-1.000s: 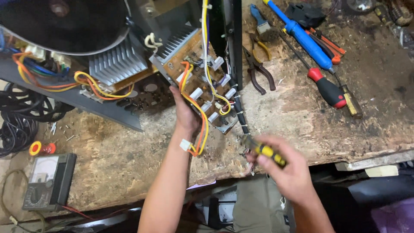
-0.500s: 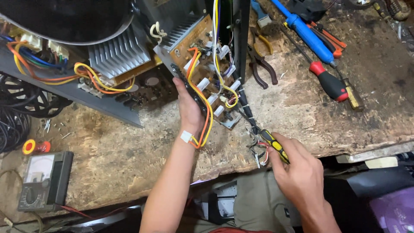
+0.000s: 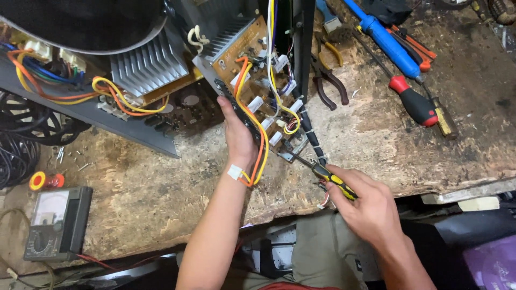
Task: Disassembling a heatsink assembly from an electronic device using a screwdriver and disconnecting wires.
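Observation:
My left hand (image 3: 236, 134) grips the lower edge of a brown circuit board (image 3: 244, 59) that carries white components, a finned heat sink and orange and yellow wires (image 3: 258, 145). The wires loop down past my wrist to a white connector (image 3: 235, 172). My right hand (image 3: 365, 204) holds a yellow and black screwdriver (image 3: 334, 180). Its thin shaft points up and left, and the tip sits at a metal bracket (image 3: 293, 156) on the board's lower corner.
On the worn wooden bench (image 3: 376, 139) lie a red-handled screwdriver (image 3: 414, 102), a blue-handled tool (image 3: 389, 43) and pliers (image 3: 328, 75). An analogue multimeter (image 3: 54, 223) and a red and yellow solder reel (image 3: 45, 180) sit at left, beside black cables (image 3: 21, 145). A large heat sink (image 3: 148, 67) lies behind.
My right hand has brought the screwdriver up from the bench edge until its tip reaches the board's bracket. My left hand keeps hold of the board.

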